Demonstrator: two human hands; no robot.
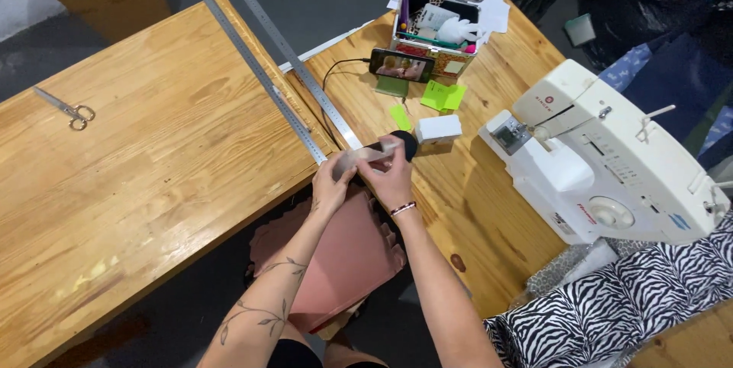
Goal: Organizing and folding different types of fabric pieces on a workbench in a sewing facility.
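From the head camera, both hands meet over the gap between two wooden tables, working a narrow, pale strip that looks like translucent tape or ribbon (I cannot tell which). The left hand, on a tattooed forearm, pinches the strip's left end between thumb and fingers, closed on it. The right hand, with a beaded bracelet at the wrist, grips the strip's right part the same way, just beside a black rounded object on the table edge. Below the hands lies pink fabric. Two long steel rulers run diagonally away to the far left, scissors rest well apart on the left table, and a white sewing machine stands to the right.
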